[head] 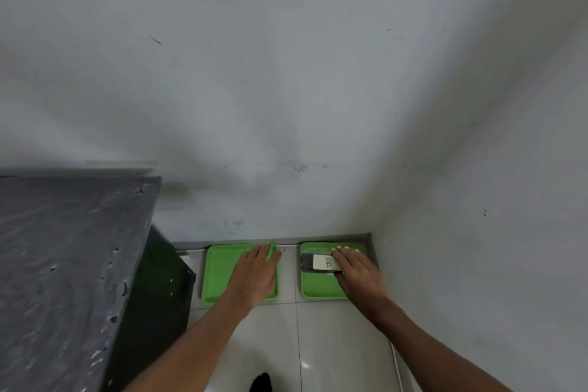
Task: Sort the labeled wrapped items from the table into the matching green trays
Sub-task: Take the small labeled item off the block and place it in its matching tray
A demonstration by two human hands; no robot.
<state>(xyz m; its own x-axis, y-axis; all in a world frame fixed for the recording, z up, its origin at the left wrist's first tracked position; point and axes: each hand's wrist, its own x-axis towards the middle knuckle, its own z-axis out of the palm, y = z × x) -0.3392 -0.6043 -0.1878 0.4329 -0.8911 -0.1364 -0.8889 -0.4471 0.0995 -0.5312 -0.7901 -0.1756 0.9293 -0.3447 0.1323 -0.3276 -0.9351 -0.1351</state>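
Observation:
Two green trays lie on the tiled floor against the wall. The left tray (219, 274) shows nothing inside where it is visible; my left hand (256, 274) hovers flat over its right half, fingers spread and holding nothing. In the right tray (313, 288) lies a dark wrapped item (319, 262) with a white label marked "B". My right hand (358, 274) rests on that item's right end, fingers on top and thumb at its near side, hiding part of it.
A dark table (63, 264) covered in wrinkled grey sheet stands at the left, its side panel close to the left tray. White walls meet in a corner just right of the right tray. Pale floor tiles (318, 344) stretch toward me; a dark shoe tip (261, 382) shows below.

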